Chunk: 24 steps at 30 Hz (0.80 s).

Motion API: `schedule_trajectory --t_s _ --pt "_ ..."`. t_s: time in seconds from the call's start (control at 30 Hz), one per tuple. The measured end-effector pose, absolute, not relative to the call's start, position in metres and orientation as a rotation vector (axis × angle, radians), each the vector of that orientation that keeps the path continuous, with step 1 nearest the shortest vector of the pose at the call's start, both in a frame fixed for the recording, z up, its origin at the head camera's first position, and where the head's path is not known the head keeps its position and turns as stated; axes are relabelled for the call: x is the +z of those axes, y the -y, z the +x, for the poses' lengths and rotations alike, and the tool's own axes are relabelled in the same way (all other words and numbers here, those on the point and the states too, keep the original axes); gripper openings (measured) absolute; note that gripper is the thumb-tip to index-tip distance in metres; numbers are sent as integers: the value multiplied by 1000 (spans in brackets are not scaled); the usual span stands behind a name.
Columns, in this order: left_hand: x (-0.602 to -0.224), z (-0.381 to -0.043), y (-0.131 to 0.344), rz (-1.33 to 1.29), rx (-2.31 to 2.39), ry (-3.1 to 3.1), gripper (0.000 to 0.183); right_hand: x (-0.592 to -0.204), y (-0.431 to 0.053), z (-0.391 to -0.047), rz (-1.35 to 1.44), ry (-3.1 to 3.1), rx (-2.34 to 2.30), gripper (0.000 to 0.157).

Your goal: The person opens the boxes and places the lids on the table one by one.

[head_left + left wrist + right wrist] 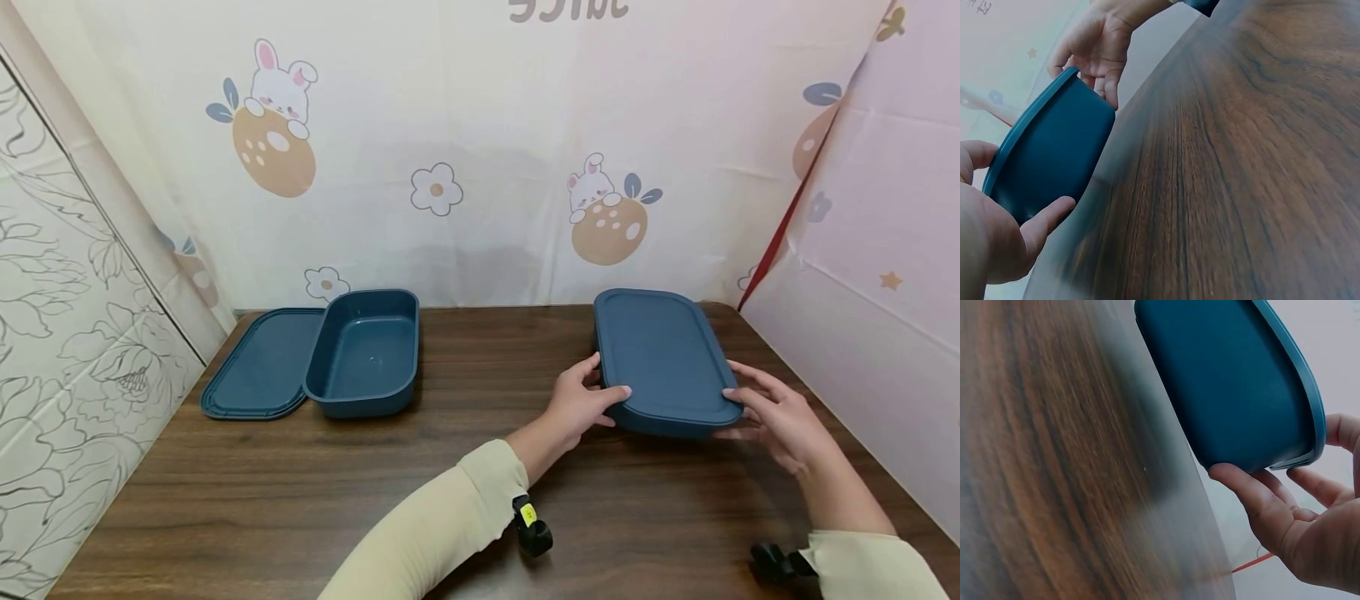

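A dark blue rectangular food container point(1054, 147) with its flat lid point(663, 354) on top is between my two hands at the right of the table. My left hand point(573, 402) grips its near left corner, thumb over the lid's edge and fingers under the side. At the near right corner my right hand point(780, 421) holds it likewise, thumb on the rim and fingertips beneath, as the right wrist view shows. The container's base is close over the tabletop. Far to the left, a second blue container point(367, 354) stands uncovered, with nothing inside. Another lid point(262, 362) lies flat beside it.
The brown wood-grain table point(480, 500) ends at a patterned curtain point(450, 242) along the back. A pale curtain point(885, 333) borders the right side, close to my right hand. On the left stands a floral panel point(67, 333).
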<state>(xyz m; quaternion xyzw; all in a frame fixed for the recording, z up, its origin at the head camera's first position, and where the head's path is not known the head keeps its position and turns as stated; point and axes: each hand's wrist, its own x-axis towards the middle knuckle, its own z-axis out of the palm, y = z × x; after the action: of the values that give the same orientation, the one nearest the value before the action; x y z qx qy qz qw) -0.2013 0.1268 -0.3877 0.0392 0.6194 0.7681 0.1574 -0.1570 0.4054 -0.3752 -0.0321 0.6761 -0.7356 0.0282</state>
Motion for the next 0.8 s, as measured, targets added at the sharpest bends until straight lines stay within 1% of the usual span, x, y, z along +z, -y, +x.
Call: schedule_trajectory --t_s 0.8 --pt "-388 -190 -91 184 2261 -1683 68 -371 -375 -149 -152 -2106 -2260 47"
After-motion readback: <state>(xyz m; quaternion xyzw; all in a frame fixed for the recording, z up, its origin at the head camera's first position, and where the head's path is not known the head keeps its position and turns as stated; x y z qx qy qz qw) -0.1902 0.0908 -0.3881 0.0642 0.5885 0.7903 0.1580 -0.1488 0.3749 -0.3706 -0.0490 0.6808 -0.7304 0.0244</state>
